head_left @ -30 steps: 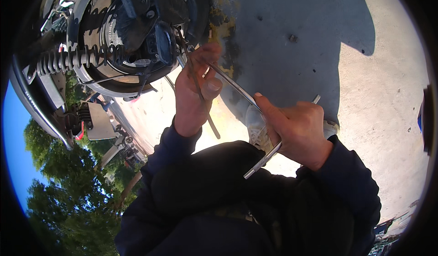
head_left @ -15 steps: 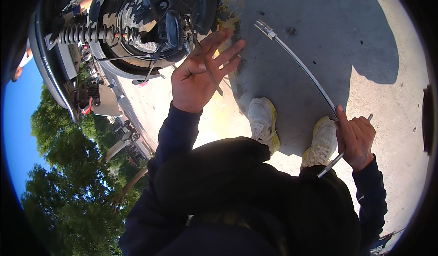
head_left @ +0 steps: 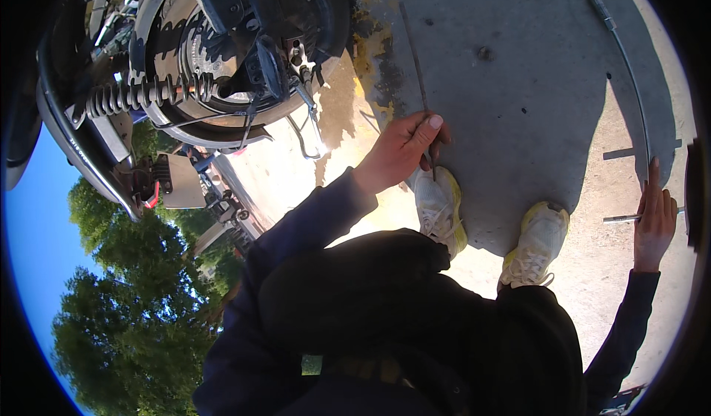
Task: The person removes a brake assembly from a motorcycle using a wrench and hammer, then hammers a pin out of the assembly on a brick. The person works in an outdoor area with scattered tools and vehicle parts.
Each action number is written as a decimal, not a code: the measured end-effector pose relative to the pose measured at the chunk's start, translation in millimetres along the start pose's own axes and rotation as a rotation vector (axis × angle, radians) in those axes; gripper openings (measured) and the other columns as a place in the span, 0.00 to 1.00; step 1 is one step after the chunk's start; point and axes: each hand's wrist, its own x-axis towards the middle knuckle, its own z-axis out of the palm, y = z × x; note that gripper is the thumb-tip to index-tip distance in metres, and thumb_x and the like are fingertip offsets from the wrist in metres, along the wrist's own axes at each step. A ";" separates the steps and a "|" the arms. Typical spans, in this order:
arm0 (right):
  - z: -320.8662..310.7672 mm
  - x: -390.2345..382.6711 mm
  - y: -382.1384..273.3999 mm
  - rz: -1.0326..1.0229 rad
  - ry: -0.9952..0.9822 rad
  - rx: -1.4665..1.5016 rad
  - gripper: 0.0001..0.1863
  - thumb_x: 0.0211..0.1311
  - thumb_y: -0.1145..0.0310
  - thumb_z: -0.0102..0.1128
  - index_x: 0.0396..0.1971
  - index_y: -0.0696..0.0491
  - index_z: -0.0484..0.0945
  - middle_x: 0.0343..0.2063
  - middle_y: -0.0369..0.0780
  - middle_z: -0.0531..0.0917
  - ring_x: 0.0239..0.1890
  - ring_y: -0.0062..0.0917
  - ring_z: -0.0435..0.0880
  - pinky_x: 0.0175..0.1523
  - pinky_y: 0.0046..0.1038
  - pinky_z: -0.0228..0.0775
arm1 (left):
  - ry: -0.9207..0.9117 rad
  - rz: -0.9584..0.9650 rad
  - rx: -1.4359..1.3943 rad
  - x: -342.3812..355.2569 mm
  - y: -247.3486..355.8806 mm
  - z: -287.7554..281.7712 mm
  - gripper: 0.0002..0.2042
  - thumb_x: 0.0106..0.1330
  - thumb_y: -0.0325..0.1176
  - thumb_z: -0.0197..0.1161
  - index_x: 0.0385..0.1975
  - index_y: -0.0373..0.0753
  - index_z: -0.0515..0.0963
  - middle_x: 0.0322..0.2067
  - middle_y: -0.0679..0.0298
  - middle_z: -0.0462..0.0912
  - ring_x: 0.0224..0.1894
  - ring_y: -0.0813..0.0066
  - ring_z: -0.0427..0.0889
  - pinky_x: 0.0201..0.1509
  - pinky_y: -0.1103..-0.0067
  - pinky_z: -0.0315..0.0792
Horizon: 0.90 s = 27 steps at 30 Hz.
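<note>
My left hand point(head_left: 400, 151) is closed around a thin dark metal rod point(head_left: 416, 64), which sticks out above the fingers and a little below them. It is held over the ground just above my left shoe. Far out to the right, my right hand point(head_left: 655, 223) grips the crossbar of a long T-handle socket wrench point(head_left: 635, 90). The index finger lies along its shaft, and the socket end points away from me. Left of both hands stands a motorcycle's rear wheel point(head_left: 194, 57), with a coil-spring shock absorber point(head_left: 148, 96) beside it.
My two light shoes point(head_left: 535, 245) stand on concrete ground point(head_left: 503, 53) partly in shadow. A metal stand point(head_left: 311, 131) juts from the motorcycle toward my left hand. Trees point(head_left: 133, 297) and other parked vehicles point(head_left: 229, 205) appear at the left.
My left hand has drawn away from the wheel to the right, closing on the thin rod. My right hand has carried the T-handle wrench farther right.
</note>
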 end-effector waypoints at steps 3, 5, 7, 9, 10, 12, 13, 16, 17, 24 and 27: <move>10.0 0.9 5.1 0.037 -0.092 0.019 0.31 0.68 0.73 0.65 0.70 0.56 0.67 0.30 0.38 0.81 0.33 0.22 0.79 0.41 0.24 0.75 | 0.143 -0.198 0.127 21.1 -14.1 -0.1 0.24 0.81 0.51 0.47 0.34 0.37 0.78 0.21 0.69 0.75 0.24 0.83 0.76 0.26 0.83 0.72; 4.5 7.8 0.0 0.078 -0.118 0.020 0.32 0.68 0.74 0.65 0.70 0.56 0.67 0.30 0.39 0.80 0.34 0.25 0.79 0.43 0.26 0.77 | 0.221 -0.171 0.206 33.2 -29.1 1.1 0.24 0.80 0.50 0.48 0.31 0.35 0.79 0.18 0.66 0.76 0.21 0.76 0.78 0.25 0.79 0.72; 1.4 10.5 -2.0 0.124 -0.155 0.002 0.33 0.66 0.77 0.65 0.70 0.56 0.67 0.32 0.40 0.82 0.37 0.28 0.81 0.46 0.30 0.79 | 0.159 0.120 0.701 49.0 -35.1 -2.1 0.22 0.77 0.49 0.55 0.31 0.33 0.79 0.20 0.57 0.80 0.24 0.62 0.82 0.31 0.71 0.76; -1.9 3.9 -4.4 0.206 -0.279 0.019 0.34 0.65 0.79 0.66 0.71 0.57 0.66 0.35 0.42 0.83 0.39 0.30 0.82 0.49 0.31 0.80 | 0.205 0.166 0.830 56.9 -23.7 -2.4 0.21 0.74 0.50 0.59 0.35 0.33 0.79 0.25 0.53 0.82 0.27 0.54 0.84 0.35 0.67 0.77; -11.3 2.0 -5.2 0.208 -0.292 -0.017 0.35 0.64 0.80 0.66 0.71 0.57 0.66 0.37 0.42 0.83 0.39 0.31 0.82 0.50 0.31 0.80 | 0.207 0.198 0.886 64.0 -8.1 0.8 0.21 0.72 0.50 0.61 0.37 0.33 0.78 0.27 0.51 0.84 0.29 0.50 0.84 0.37 0.65 0.77; -6.6 9.6 -8.8 0.185 -0.262 -0.042 0.36 0.63 0.81 0.65 0.71 0.57 0.65 0.39 0.44 0.83 0.40 0.33 0.82 0.52 0.32 0.79 | 0.288 0.332 0.883 76.7 15.4 4.9 0.21 0.70 0.50 0.64 0.40 0.34 0.76 0.32 0.51 0.84 0.32 0.50 0.85 0.38 0.65 0.78; -10.5 15.0 -12.2 0.189 -0.284 -0.055 0.36 0.62 0.83 0.65 0.71 0.57 0.64 0.40 0.45 0.83 0.41 0.33 0.82 0.53 0.32 0.79 | 0.327 0.404 0.874 86.3 21.9 6.4 0.22 0.69 0.51 0.66 0.42 0.34 0.75 0.34 0.51 0.85 0.33 0.50 0.85 0.39 0.64 0.78; -21.1 23.7 -21.4 0.265 -0.452 -0.008 0.37 0.63 0.85 0.61 0.72 0.58 0.62 0.47 0.47 0.81 0.49 0.37 0.80 0.59 0.35 0.77 | 0.333 0.459 1.033 115.0 28.5 14.0 0.22 0.68 0.49 0.67 0.45 0.35 0.72 0.38 0.50 0.84 0.36 0.50 0.85 0.39 0.64 0.78; -24.0 27.6 -21.4 0.275 -0.518 0.003 0.36 0.64 0.83 0.60 0.73 0.58 0.61 0.48 0.47 0.80 0.51 0.37 0.79 0.60 0.35 0.75 | 0.311 0.451 1.077 122.7 31.7 17.1 0.22 0.68 0.49 0.66 0.45 0.35 0.73 0.38 0.50 0.84 0.37 0.51 0.85 0.39 0.63 0.79; -9.4 18.8 -24.6 0.430 -0.607 -0.047 0.33 0.70 0.65 0.64 0.71 0.55 0.62 0.58 0.48 0.79 0.59 0.42 0.79 0.65 0.39 0.75 | 0.039 0.588 0.834 95.1 20.3 -0.7 0.16 0.70 0.40 0.66 0.48 0.35 0.73 0.38 0.52 0.84 0.39 0.57 0.86 0.41 0.68 0.80; 20.2 -13.6 -10.1 0.378 -0.431 0.086 0.25 0.75 0.70 0.56 0.68 0.55 0.67 0.58 0.48 0.80 0.59 0.40 0.81 0.62 0.38 0.78 | -0.070 0.357 0.201 55.7 -5.2 -17.8 0.13 0.72 0.35 0.65 0.49 0.37 0.74 0.38 0.56 0.84 0.39 0.65 0.87 0.41 0.73 0.81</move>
